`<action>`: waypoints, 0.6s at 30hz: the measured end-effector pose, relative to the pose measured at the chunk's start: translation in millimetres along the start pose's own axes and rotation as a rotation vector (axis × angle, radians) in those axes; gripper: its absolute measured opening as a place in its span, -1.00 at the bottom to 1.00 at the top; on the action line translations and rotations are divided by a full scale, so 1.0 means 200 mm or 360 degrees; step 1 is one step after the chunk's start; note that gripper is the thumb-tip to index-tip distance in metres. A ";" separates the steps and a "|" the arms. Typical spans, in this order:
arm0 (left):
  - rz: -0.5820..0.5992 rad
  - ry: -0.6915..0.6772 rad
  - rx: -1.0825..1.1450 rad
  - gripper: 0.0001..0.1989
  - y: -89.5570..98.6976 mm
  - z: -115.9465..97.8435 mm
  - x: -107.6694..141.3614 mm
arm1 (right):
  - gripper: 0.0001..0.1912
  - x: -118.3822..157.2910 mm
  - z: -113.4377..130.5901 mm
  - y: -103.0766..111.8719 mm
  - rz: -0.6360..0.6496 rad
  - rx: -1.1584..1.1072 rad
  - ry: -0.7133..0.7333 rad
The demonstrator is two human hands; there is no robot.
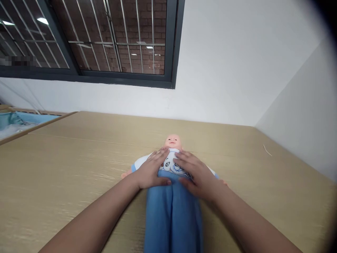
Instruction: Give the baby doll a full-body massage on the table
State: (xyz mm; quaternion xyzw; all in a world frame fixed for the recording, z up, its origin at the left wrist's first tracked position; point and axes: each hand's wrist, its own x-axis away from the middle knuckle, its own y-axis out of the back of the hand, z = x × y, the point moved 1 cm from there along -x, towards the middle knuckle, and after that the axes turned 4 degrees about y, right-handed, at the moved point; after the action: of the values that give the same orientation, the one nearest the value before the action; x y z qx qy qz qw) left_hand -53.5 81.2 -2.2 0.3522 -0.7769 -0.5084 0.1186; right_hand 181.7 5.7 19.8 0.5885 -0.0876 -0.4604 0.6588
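A baby doll [173,141] lies on its back on a tan board surface, its head toward the wall. It wears a white shirt [171,154] with a cartoon face print and light blue cuffs, and long blue trousers [171,218] that stretch toward me. My left hand [154,168] rests flat on the left side of the doll's chest, fingers extended and thumb near the waistband. On the other side of the chest lies my right hand [196,172], its fingers spread over the shirt print. Part of the print and the doll's upper arms are hidden under my hands.
The tan board surface [79,168] runs back to a white wall [223,70]. A dark-framed barred window [172,45] is above at left. A bin with light blue lining [37,117] stands at far left. A thin pale strip [267,150] lies at right.
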 end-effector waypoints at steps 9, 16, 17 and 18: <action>0.0080 -0.0054 -0.0032 0.20 0.00 0.02 0.00 | -0.35 -0.04 0.24 -0.06 0.0386 -0.0218 0.0395; 0.0155 0.0000 0.0039 0.43 0.00 0.03 -0.01 | -0.25 -0.04 -0.08 -0.08 0.0299 0.0116 0.0109; 0.0158 0.0003 0.0046 0.44 0.00 0.03 -0.01 | -0.23 -0.04 -0.12 -0.08 0.0261 0.0119 0.0054; 0.0154 0.0005 0.0051 0.43 0.00 0.03 -0.01 | -0.22 -0.03 -0.16 -0.09 0.0218 0.0107 0.0003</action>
State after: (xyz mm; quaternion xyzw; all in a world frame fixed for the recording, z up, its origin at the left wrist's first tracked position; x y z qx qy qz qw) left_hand -54.6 86.7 -3.5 0.3168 -0.8009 -0.4888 0.1387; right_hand 190.4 34.1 -2.0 0.6034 -0.1423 -0.4105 0.6687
